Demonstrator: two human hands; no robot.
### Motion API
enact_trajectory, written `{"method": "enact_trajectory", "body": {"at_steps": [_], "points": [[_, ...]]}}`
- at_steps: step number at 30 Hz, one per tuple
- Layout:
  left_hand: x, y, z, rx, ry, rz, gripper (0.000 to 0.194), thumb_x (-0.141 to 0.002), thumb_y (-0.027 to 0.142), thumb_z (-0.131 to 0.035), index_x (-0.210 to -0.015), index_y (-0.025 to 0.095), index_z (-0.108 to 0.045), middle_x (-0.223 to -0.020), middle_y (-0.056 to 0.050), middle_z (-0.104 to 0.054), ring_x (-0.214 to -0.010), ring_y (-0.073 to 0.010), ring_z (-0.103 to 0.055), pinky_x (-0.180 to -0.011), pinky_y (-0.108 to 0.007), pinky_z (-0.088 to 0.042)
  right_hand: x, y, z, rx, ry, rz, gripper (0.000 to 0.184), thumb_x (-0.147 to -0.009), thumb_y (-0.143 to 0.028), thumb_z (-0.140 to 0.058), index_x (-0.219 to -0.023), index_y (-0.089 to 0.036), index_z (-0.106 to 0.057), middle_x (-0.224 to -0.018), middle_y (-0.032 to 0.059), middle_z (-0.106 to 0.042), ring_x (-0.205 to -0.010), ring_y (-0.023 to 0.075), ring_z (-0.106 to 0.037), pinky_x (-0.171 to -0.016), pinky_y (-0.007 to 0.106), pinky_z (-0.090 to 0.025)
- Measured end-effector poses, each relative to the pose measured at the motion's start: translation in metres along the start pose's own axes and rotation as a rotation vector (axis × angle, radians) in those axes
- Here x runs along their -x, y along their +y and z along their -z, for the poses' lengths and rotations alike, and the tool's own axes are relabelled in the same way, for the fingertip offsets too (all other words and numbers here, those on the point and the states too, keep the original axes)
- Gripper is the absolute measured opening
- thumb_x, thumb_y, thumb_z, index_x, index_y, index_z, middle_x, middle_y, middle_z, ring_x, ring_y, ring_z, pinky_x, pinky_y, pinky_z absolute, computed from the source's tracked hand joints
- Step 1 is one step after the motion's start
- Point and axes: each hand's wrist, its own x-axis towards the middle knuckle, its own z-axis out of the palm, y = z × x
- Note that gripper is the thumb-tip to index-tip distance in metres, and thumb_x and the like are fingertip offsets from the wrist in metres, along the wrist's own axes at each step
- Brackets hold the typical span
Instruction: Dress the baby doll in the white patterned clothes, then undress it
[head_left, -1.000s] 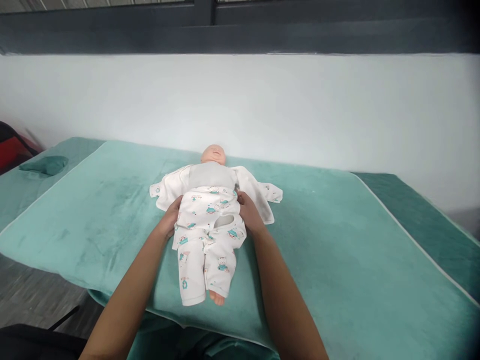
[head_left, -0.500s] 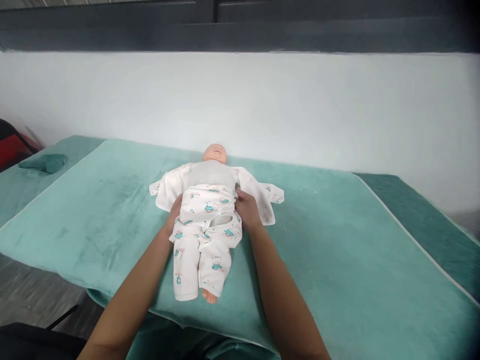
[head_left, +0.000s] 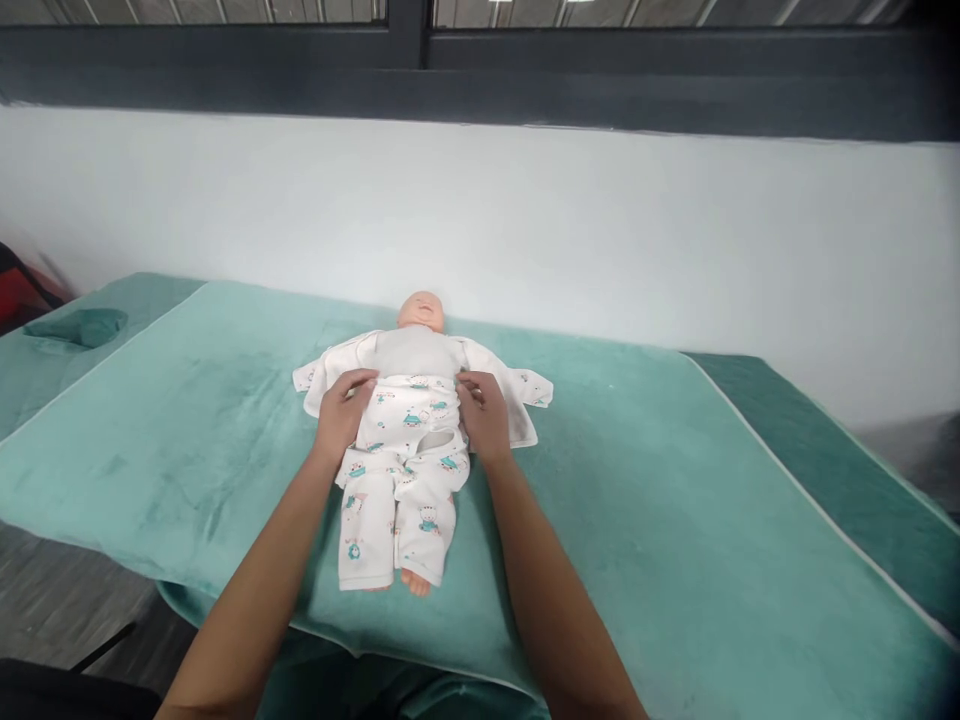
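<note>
Baby doll [head_left: 421, 352] is laid on its back near the middle of a green padded table [head_left: 637, 520], with its head towards the white wall [head_left: 480, 220] and its feet towards the near edge. White printed trousers [head_left: 411, 410] are worn up to the waist, and pale grey is shown through an oval opening in their front. Toes are seen below the trouser leg on the right of the view. A white jacket [head_left: 499, 385] is spread open beneath the torso, its printed sleeves stretched out to both sides.

The left hand [head_left: 346, 408] is placed at one side of the waistband, with its fingers bent and the thumb brought near them. The right hand [head_left: 482, 412] is placed at the opposite side, its fingers likewise bent and narrowly spaced against the edge of the trousers. Whether cloth is pinched by either hand cannot be told.

A dark window frame [head_left: 225, 75] is set above the wall. An oval hollow [head_left: 79, 328] is seen at the table's far left, and a red and black object [head_left: 19, 290] is partly cut off by the left edge of the view.
</note>
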Motion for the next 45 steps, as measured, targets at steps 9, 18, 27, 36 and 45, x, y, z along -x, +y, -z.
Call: {"method": "enact_trajectory", "body": {"at_steps": [9, 18, 27, 36, 45], "points": [[-0.019, 0.021, -0.002, -0.388, -0.259, -0.146, 0.017, -0.08, 0.032, -0.071, -0.079, 0.021, -0.058, -0.116, -0.006, -0.061, -0.106, -0.0222, -0.059, -0.086, -0.032, -0.045, -0.022, -0.018, 0.011, 0.065, -0.352, 0.178, 0.022, -0.08, -0.04, -0.075, -0.089, -0.026, -0.062, -0.109, 0.0048, -0.063, -0.111, 0.0256, -0.053, -0.103, 0.042, -0.038], [-0.066, 0.02, -0.021, -0.537, -0.124, -0.158, 0.015, -0.09, 0.035, -0.061, -0.086, 0.025, -0.05, -0.069, -0.001, -0.054, -0.072, -0.0246, -0.054, -0.074, -0.033, -0.036, -0.065, -0.024, -0.012, 0.327, -0.329, 0.032, 0.024, -0.088, -0.046, -0.059, -0.079, -0.026, -0.05, -0.071, -0.0026, -0.056, -0.069, 0.0189, -0.049, -0.071, 0.032, -0.037], [-0.078, -0.032, -0.029, -0.097, 0.006, 0.029, 0.025, -0.083, 0.042, -0.064, -0.076, 0.022, -0.052, -0.077, 0.002, -0.054, -0.077, -0.016, -0.049, -0.078, -0.028, -0.038, -0.056, -0.003, -0.033, 0.043, -0.083, -0.084, 0.023, -0.087, -0.046, -0.056, -0.09, -0.024, -0.062, -0.089, 0.0012, -0.066, -0.084, 0.0197, -0.057, -0.081, 0.032, -0.044], [-0.063, -0.048, -0.009, -0.053, -0.058, 0.065, 0.02, -0.086, 0.04, -0.058, -0.085, 0.021, -0.061, -0.087, -0.001, -0.064, -0.088, -0.0197, -0.056, -0.084, -0.03, -0.041, -0.037, 0.004, -0.012, 0.147, 0.047, -0.239, 0.024, -0.082, -0.049, -0.06, -0.083, -0.025, -0.062, -0.084, 0.0015, -0.069, -0.082, 0.0206, -0.059, -0.079, 0.034, -0.048], [-0.036, -0.035, 0.018, 0.179, -0.414, 0.278, 0.055, -0.067, 0.029, -0.078, -0.117, 0.022, -0.056, -0.095, -0.002, -0.067, -0.08, -0.019, -0.061, -0.069, -0.029, -0.049, -0.02, 0.016, 0.005, -0.146, -0.29, -0.436, 0.017, -0.072, -0.036, -0.064, -0.084, -0.024, -0.064, -0.073, -0.0029, -0.068, -0.061, 0.0154, -0.056, -0.058, 0.028, -0.043]]}}
